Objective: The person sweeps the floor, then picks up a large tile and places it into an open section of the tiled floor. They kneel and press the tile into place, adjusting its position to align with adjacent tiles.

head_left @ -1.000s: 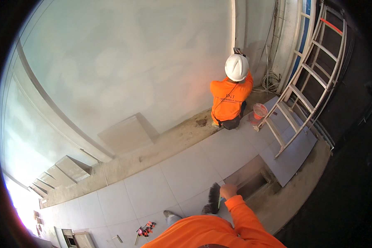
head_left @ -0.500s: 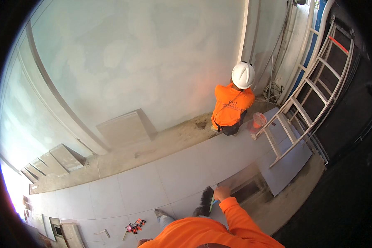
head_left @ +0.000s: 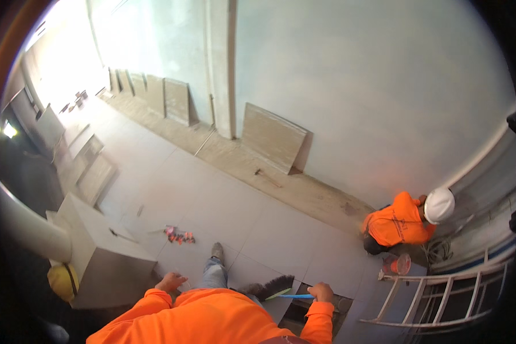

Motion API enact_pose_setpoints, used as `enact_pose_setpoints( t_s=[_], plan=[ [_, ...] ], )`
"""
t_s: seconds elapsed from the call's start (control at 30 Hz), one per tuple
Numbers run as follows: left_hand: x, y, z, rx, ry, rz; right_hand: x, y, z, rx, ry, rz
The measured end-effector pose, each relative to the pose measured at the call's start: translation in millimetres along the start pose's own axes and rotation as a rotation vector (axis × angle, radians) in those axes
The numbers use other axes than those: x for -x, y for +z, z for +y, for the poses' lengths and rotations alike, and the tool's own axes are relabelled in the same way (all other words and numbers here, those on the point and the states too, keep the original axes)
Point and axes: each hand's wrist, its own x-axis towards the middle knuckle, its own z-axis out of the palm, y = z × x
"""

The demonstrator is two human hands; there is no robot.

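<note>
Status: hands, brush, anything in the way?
Right hand gripping brush by its blue handle. Left hand off the brush, grip unclear. Brush contact with floor unclear. Dark floor opening beside right hand.

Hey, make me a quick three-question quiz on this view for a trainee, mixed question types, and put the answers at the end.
1. Multiple choice: which of the wearer's hands grips the blue-handled brush?
A) left
B) right
C) both

2. True or false: the hard hat on the co-worker is blue.

3. Fill in the blank: in this view, the reddish bucket stands between the co-worker and the ____.

Key:
1. B, the right hand.
2. False, it is white.
3. Ladder.
</note>
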Motion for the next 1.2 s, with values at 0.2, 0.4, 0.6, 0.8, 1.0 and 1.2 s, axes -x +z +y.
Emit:
enact_pose_setpoints(
  t_s=[0.2, 0.4, 0.6, 0.8, 1.0, 1.2],
  plan=[
    [61.9, 20.3, -15.0, -0.006, -0.054, 0.078, -30.7, -39.8, -15.0, 0.078, -0.013, -0.007],
    [47.5, 74.2, -127.8, -0.236, 0.141, -0.062, -44.8, -28.1, -42.2, 0.284, -0.027, -0.040],
    [45.6, 89.4, -133.5, 0.369, -0.183, 0.034, -7.2, -15.1, -86.7, 0.326, -0.025, -0.178],
    [-3.6, 74.7, -84.4, 0.751, -0.079, 0.108, 71.3, -115.6, -163.8, 0.467, -0.346, -0.021],
    [-32.9, 33.2, -53.3, 0.371, 0.015, 0.168, 141.8, -101.1, -246.5, 0.511, -0.847, 0.237],
    [32.1, -33.4, 40.7, 0.207, 0.454, -0.016, 276.1, -53.1, -296.5, 0.420, -1.027, 0.120]
  ],
)
